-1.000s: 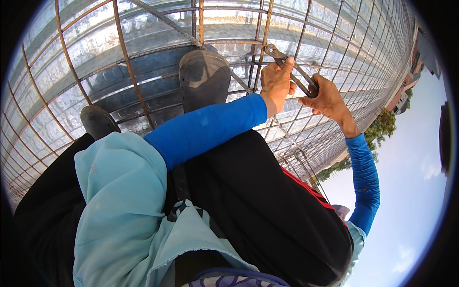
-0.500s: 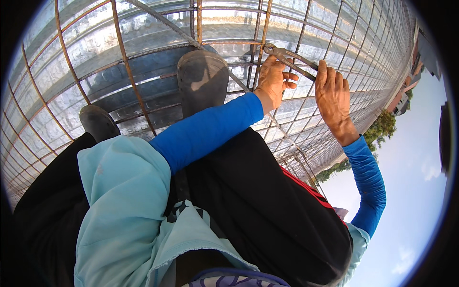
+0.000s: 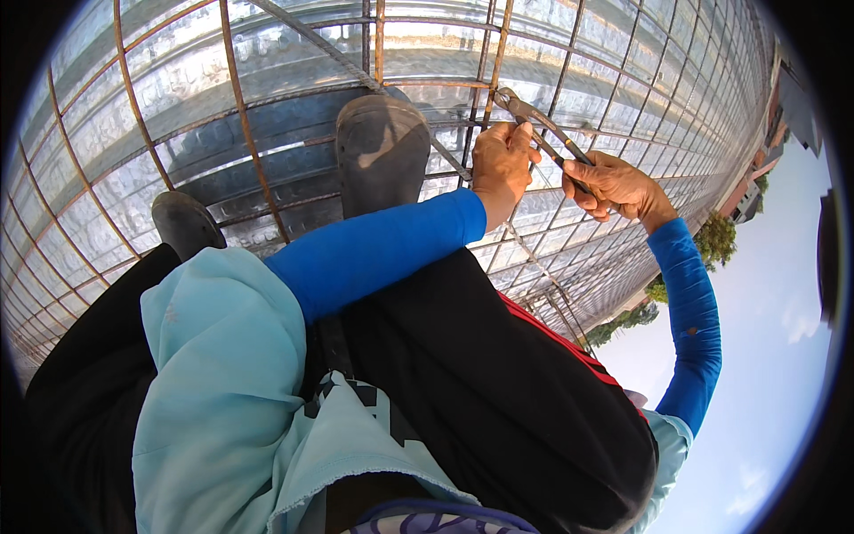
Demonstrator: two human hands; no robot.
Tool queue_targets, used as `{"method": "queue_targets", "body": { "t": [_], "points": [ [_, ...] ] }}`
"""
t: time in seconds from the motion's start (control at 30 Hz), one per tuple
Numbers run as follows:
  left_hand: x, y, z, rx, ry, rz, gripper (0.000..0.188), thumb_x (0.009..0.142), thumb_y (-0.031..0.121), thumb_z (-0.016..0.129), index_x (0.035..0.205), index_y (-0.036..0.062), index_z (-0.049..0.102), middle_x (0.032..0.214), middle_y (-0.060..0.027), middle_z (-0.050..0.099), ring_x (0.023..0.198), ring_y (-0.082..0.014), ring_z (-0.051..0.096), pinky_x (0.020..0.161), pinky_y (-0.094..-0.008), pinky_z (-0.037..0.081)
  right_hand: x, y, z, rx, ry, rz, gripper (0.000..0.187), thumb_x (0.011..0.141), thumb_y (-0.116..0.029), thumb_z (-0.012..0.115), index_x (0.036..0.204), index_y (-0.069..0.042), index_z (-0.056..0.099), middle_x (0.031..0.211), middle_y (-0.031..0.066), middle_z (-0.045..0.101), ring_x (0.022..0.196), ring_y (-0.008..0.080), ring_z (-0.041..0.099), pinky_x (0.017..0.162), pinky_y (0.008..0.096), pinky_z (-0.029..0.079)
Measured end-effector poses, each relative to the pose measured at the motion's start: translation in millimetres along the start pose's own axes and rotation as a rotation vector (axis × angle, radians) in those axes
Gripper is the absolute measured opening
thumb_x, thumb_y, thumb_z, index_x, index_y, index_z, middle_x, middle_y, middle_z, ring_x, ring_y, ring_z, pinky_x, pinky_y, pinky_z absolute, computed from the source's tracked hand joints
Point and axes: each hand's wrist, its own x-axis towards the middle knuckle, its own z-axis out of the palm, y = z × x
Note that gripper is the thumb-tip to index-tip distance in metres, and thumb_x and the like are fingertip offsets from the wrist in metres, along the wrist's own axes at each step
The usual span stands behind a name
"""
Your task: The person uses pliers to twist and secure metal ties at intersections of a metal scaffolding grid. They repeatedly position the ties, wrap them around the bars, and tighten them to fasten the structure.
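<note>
A pair of steel pincers [image 3: 553,130] is held over the rebar mesh, its jaws up at a crossing of rusty bars and its handles running down to the right. My right hand [image 3: 616,189] is closed round the handle ends. Just left of the tool, my left hand [image 3: 503,167] has its fingers bent together beside the pincers' lower handle. What those fingers pinch, if anything, is too small or hidden to tell. The rebar mesh [image 3: 242,116] lies above ribbed, shiny metal decking [image 3: 187,89].
My dark shoes [image 3: 382,147] rest on the mesh and decking. A thicker bar [image 3: 311,37] crosses the grid diagonally, passing by the right shoe. At the far right, the deck's edge gives way to trees [image 3: 714,238], buildings [image 3: 747,200] and sky.
My right hand has turned and come lower and left, its grip now wrapped round the handle ends. My left hand has slid slightly down from the pincers' jaws, and its fingers have drawn together.
</note>
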Motion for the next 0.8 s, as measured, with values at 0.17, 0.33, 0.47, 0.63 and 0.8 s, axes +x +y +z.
{"method": "queue_targets", "body": {
  "t": [0.17,0.33,0.47,0.63,0.8],
  "points": [
    [-9.0,15.5,-7.8,0.098,-0.018,-0.007,0.032,0.104,0.025,0.062,0.085,-0.0004,0.065,0.065,-0.0103,0.068,0.048,-0.0119,0.054,0.044,-0.0312,0.040,6.7,15.7,15.6,-0.021,0.160,-0.073,0.052,0.093,-0.053,0.074,0.081,-0.003,0.068,0.054,0.0024,0.059,0.046,0.0118,0.060,0.040,0.0261,0.048],
    [-19.7,22.9,-1.1,-0.034,-0.038,-0.121,0.030,0.106,0.029,0.059,0.096,0.0005,0.063,0.076,-0.0147,0.072,0.042,-0.0115,0.050,0.040,-0.0261,0.039,-10.1,-7.4,41.5,-0.360,0.396,-0.131,0.053,0.077,-0.009,0.089,0.112,-0.002,0.050,0.080,0.0117,0.067,0.056,0.0207,0.066,0.050,0.0357,0.053],
    [-32.3,36.4,7.5,-0.015,-0.032,-0.183,0.028,0.107,0.028,0.055,0.100,0.0014,0.061,0.077,-0.0144,0.072,0.044,-0.0118,0.053,0.040,-0.0260,0.040,-0.1,35.2,43.5,-0.872,0.749,-0.565,0.060,0.077,0.000,0.079,0.127,-0.002,0.045,0.102,0.0203,0.064,0.085,0.0371,0.069,0.069,0.0422,0.059],
    [-37.0,37.0,12.6,-0.139,-0.073,-0.176,0.021,0.106,0.022,0.053,0.103,0.0019,0.058,0.077,-0.0140,0.071,0.043,-0.0117,0.053,0.039,-0.0269,0.040,-8.3,29.6,40.4,-1.386,0.983,-0.572,0.073,0.088,-0.006,0.071,0.153,0.000,0.039,0.119,0.0134,0.063,0.089,0.0281,0.067,0.069,0.0422,0.059],
    [-40.1,31.8,9.8,-0.091,-0.064,-0.161,0.020,0.105,0.019,0.052,0.106,0.0001,0.058,0.076,-0.0140,0.070,0.042,-0.0115,0.050,0.038,-0.0271,0.038,-3.2,38.1,33.7,-1.592,1.098,-0.528,0.079,0.093,-0.008,0.067,0.162,-0.004,0.028,0.130,0.0121,0.062,0.095,0.0257,0.065,0.072,0.0394,0.057]
  ]
}}
